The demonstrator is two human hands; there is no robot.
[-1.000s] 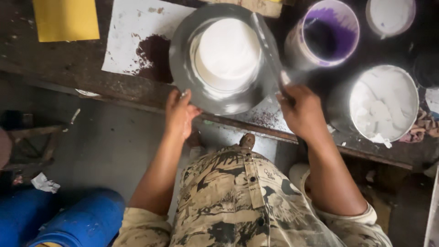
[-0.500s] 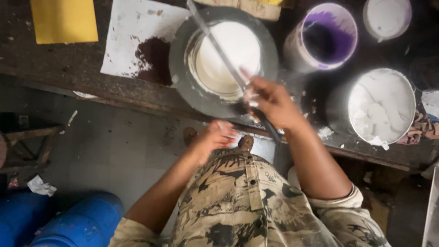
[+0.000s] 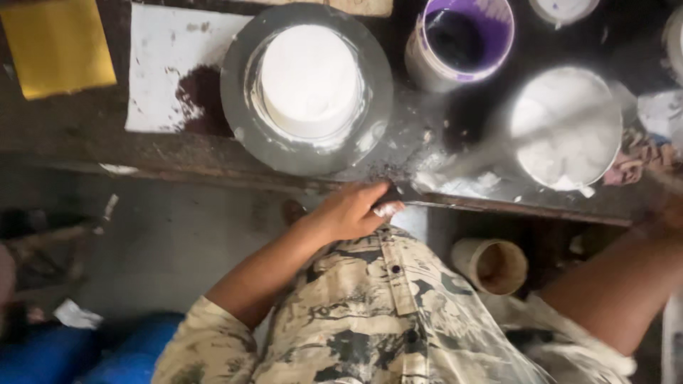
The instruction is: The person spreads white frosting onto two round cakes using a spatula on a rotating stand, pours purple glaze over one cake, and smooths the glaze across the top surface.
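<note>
My left hand (image 3: 353,210) is at the table's front edge, closed around the dark handle of a long metal spatula (image 3: 475,158). The blurred blade slants up to the right, toward a bowl of white cream (image 3: 565,128). A round white cake (image 3: 309,78) sits on a grey metal turntable (image 3: 238,114), up and to the left of that hand. My right forearm reaches to the frame's right edge, where my right hand (image 3: 669,203) is blurred and mostly cut off. Its fingers cannot be made out.
A purple bucket (image 3: 462,35) stands behind the cream bowl. A stained white sheet (image 3: 167,67) and a yellow sheet (image 3: 57,46) lie to the left. A crumpled cloth (image 3: 637,160) lies at the right. Below the table edge are a tan cup (image 3: 491,264) and blue drums (image 3: 64,352).
The spatula was in my right hand over the cake. Now my left hand holds it by the handle at the table edge, and my right hand has swung out to the right.
</note>
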